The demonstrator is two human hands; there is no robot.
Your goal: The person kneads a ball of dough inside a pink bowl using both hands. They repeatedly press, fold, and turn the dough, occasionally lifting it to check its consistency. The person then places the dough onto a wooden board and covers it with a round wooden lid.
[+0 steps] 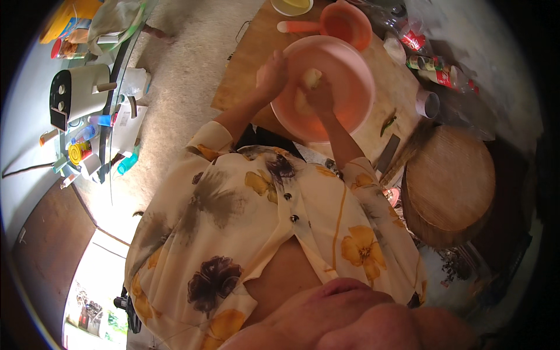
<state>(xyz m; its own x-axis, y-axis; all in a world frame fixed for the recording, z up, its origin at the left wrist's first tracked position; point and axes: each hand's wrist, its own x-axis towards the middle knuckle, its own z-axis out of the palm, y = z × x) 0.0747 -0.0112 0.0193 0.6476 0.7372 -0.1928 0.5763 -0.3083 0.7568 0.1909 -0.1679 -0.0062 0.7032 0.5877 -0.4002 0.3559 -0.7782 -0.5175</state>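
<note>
A large pink plastic basin (363, 94) sits before me on a wooden table. My left hand (273, 76) grips the basin's left rim. Inside, my right hand (320, 94) is closed around a pale lump that looks like dough (312, 78). More of the pale mass (302, 104) shows against the basin's bottom, partly covered by that hand. Just beyond the basin lies a pink plastic dipper (345, 27), its handle pointing left. A white bowl (288, 12) with yellowish contents stands at the picture's top edge.
To the right are a green chili pepper (388, 124), a dark flat blade (388, 153), a metal cup (427, 104), plastic bottles (442, 78) and a thick round wooden chopping block (450, 179). A cluttered glass-topped table with a white-and-black appliance (85, 94) stands far left.
</note>
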